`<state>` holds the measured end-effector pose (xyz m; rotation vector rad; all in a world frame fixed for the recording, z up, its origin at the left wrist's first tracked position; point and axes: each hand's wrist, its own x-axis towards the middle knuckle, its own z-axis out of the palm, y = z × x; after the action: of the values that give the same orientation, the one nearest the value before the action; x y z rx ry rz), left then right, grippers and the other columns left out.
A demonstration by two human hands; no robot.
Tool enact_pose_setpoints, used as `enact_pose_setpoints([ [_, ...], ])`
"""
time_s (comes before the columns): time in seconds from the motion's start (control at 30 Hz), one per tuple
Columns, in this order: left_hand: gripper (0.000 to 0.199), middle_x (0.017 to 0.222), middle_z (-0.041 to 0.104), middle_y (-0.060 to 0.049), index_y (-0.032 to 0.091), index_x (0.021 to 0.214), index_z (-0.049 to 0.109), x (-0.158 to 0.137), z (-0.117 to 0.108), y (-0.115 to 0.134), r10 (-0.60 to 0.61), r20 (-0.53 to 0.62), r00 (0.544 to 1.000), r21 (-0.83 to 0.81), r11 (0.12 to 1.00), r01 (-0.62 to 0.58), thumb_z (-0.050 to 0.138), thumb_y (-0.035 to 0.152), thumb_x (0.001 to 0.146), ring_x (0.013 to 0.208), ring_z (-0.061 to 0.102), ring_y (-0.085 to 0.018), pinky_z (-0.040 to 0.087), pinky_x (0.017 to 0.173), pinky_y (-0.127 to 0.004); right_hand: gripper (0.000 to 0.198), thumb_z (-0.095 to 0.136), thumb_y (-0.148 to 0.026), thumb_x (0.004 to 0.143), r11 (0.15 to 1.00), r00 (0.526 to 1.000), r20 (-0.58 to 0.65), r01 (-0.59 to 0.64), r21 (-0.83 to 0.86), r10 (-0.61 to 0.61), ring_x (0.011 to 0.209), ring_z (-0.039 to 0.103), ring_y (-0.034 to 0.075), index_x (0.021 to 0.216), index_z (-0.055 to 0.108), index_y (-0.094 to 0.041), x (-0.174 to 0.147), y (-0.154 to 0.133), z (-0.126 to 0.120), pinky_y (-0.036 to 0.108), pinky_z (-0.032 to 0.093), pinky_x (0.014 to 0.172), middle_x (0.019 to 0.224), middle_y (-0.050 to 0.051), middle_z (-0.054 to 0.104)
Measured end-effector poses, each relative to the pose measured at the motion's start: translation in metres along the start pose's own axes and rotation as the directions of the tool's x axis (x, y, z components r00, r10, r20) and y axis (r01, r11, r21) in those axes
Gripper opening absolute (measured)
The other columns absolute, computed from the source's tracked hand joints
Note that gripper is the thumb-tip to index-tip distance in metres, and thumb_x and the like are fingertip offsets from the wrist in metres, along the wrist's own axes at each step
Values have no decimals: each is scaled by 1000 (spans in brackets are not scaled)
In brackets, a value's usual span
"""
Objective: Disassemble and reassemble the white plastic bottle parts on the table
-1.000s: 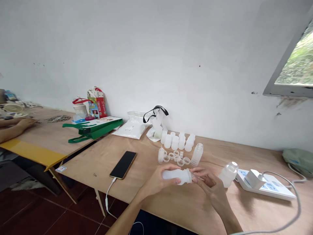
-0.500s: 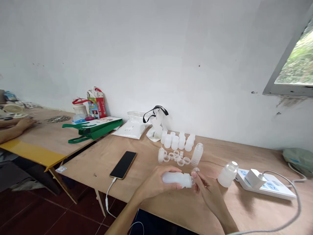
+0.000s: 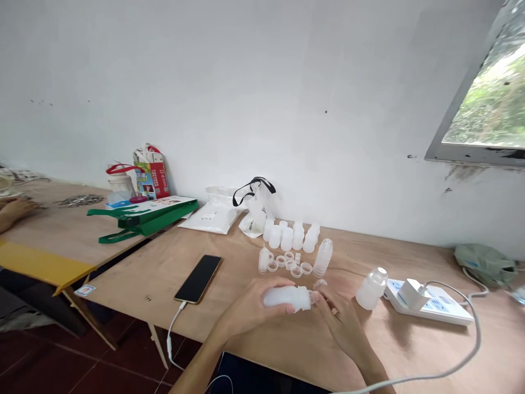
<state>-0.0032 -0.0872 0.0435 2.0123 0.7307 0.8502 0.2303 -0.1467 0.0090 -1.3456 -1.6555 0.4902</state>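
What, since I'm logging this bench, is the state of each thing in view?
Held bottle: tipped sideways
Left hand: closed around it
Right hand: at its mouth, grip unclear
Phone: screen dark, cable attached
Charger: plugged into power strip
Upright bottle: standing, clear-topped
Rings: loose on table
Green bag: lying down

fingers (image 3: 322, 306): bare, slender | wrists (image 3: 229, 324): bare, narrow | forearms (image 3: 206, 350): bare
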Motion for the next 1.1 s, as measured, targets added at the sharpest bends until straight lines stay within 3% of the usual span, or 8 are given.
enact_pose_setpoints([
  [0.1,43,117,75,-3,25,121,74,1,0,0,-29,28,999,-29,999,30,83,43,82,105,69,-25,51,93,-33,32,42,-53,105,996,994,90,71,-44,-67,78,60,19,104,61,-27,-1,0,-8,29,46,68,90,2,66],
  [0.2,42,117,75,-2,25,119,75,2,3,1,-34,59,998,-45,998,37,83,42,82,105,69,-25,51,92,-31,34,36,-48,107,989,989,79,132,-59,-127,77,59,19,89,56,-27,-1,3,-6,30,45,70,85,1,63],
  [0.33,43,119,75,-3,25,120,75,4,8,1,-34,16,999,-37,999,35,84,41,82,109,68,-26,50,96,-33,40,30,-46,108,994,997,-28,72,-83,-74,62,53,18,76,43,-27,1,7,5,30,40,61,67,-2,53],
  [0.53,41,117,75,-4,23,118,76,4,3,-1,-69,19,997,-136,988,71,82,41,82,108,68,-26,51,94,-32,29,39,-48,106,992,994,60,98,-76,-93,67,54,18,92,54,-28,-3,1,2,28,40,63,78,-2,61],
  [0.77,45,115,76,-6,22,114,79,5,8,-5,-105,41,994,-224,968,112,88,42,75,107,68,-28,51,92,-33,42,35,-50,107,998,998,-24,62,5,-61,60,48,17,72,40,-26,-3,5,11,27,36,58,64,-4,48],
  [0.97,44,113,76,-5,23,111,79,6,12,-4,-111,-68,991,-193,977,96,90,44,73,106,68,-28,51,94,-34,43,39,-54,105,1000,1000,-10,26,3,-26,62,52,17,74,49,-26,1,3,9,27,40,59,65,-3,53],
  [1.1,47,114,76,-6,23,111,79,5,10,-4,-124,-54,991,-202,973,111,90,45,72,107,67,-29,51,95,-35,44,39,-58,104,1000,1000,25,-7,12,7,60,55,17,76,53,-27,0,1,5,27,43,59,66,-2,59],
])
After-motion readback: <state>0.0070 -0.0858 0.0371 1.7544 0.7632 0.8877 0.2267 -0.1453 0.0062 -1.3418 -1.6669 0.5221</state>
